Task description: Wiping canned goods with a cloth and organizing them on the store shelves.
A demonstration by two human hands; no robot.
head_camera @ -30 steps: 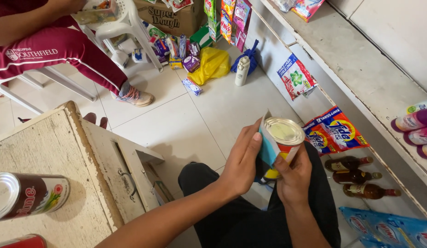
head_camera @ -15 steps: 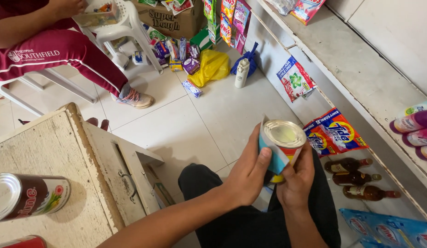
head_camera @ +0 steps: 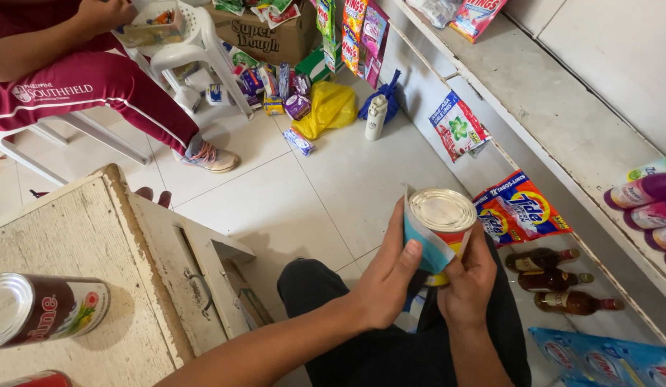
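I hold a round tin can (head_camera: pixel 443 218) with a shiny lid and a blue, white and red paper label above my lap. My left hand (head_camera: pixel 385 276) wraps its left side, thumb pressed on the label, whose upper edge stands loose from the can. My right hand (head_camera: pixel 468 281) grips it from below on the right. A second can (head_camera: pixel 43 309) with a dark red label lies on its side on the worn wooden table (head_camera: pixel 96 244) at my left.
A person in maroon trousers (head_camera: pixel 96 82) sits on a white plastic chair at the far left. Packets, a yellow bag (head_camera: pixel 331 107) and a white bottle (head_camera: pixel 375 118) litter the tiled floor. Detergent packets (head_camera: pixel 519 208) and brown bottles (head_camera: pixel 555 279) lie under a shelf (head_camera: pixel 562 107) on the right.
My left hand has slid along the can's side and its thumb now presses the label. The can has turned and tilted slightly. My right hand keeps its hold.
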